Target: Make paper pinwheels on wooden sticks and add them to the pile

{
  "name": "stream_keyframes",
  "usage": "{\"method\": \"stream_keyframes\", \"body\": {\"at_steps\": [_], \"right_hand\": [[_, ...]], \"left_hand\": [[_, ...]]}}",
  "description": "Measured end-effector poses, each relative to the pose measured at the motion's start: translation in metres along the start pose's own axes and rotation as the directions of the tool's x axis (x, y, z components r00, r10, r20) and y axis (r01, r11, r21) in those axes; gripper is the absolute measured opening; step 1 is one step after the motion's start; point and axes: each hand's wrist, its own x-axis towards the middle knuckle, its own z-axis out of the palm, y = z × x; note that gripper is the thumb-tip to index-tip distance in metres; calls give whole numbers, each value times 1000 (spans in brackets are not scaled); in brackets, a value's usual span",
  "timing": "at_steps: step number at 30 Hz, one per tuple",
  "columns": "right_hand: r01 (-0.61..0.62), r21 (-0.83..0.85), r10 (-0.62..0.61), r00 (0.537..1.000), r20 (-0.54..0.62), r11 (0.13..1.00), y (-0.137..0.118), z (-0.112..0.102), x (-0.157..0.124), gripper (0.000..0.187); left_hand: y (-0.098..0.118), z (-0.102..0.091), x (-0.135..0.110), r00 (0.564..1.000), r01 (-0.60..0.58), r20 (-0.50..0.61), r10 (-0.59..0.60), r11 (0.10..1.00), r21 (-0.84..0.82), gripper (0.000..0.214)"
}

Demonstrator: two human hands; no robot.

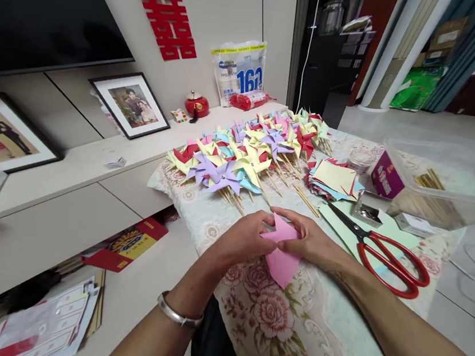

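A pink sheet of paper [283, 265], partly folded into points, is held between both hands above the flowered tablecloth [263, 319]. My left hand [249, 237] grips its left side, thumb pressed near the middle. On the other side my right hand [302, 233] pinches it, its thumb also near the centre. Just beyond the fingers stand many paper pinwheels [253, 161] on wooden sticks, in yellow, purple, red and blue. A few loose sticks [306, 199] lie to the right of them.
Red-handled scissors [376, 247] rest on light green paper at the right. Behind them are a stack of cut paper squares [335, 177] and a small box of metal pins [367, 212]. A clear plastic bin [459, 191] stands at the table's right side.
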Motion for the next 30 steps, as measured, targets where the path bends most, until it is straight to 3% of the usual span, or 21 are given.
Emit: {"method": "stream_keyframes", "body": {"at_steps": [3, 6, 9, 13, 19, 25, 30], "right_hand": [[-12, 57, 16, 997, -74, 998, 0, 0, 1, 81], [-28, 104, 42, 990, -135, 994, -2, 1, 2, 88], [14, 106, 7, 980, -201, 994, -3, 2, 2, 88], [64, 69, -46, 971, -235, 996, 1, 2, 2, 85], [89, 24, -82, 971, -226, 996, 2, 4, 3, 82], [72, 26, -65, 973, -220, 997, 1, 5, 3, 81], [114, -54, -124, 963, -238, 992, 5, 4, 3, 75]], "left_hand": [[-7, 6, -2, 993, 54, -85, -78, 965, -257, 37], [-12, 18, -8, 983, 50, -121, -141, 825, -562, 32], [-14, 32, -11, 990, -3, -98, -97, 694, -720, 28], [-14, 47, -7, 962, -33, -199, -186, 645, -764, 28], [-12, 54, -2, 923, -50, -289, -254, 666, -745, 27], [-11, 52, -2, 925, -64, -310, -221, 714, -698, 23], [-12, 52, -2, 927, -61, -317, -202, 752, -656, 25]]}}
